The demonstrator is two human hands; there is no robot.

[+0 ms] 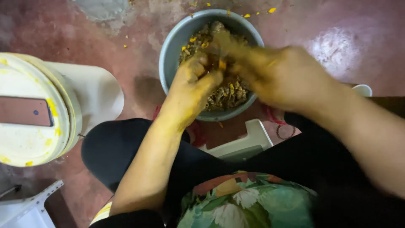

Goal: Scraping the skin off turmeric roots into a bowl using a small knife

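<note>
A grey round bowl [170,50] stands on the reddish floor in front of me, filled with brownish-yellow knobbly root pieces [228,95]. Both my hands are over the bowl and stained yellow. My left hand [196,80] is closed around a small orange-yellow piece [222,64]. My right hand [274,71] is blurred with motion and meets the left at that same piece; a thin object seems to be in it, but the blur hides what it is.
A white lidded bucket [38,109] with yellow stains lies at the left. A small white stool [244,143] is under my knees. A white cup rim [363,89] shows at the right. Yellow scraps [257,12] dot the floor behind the bowl.
</note>
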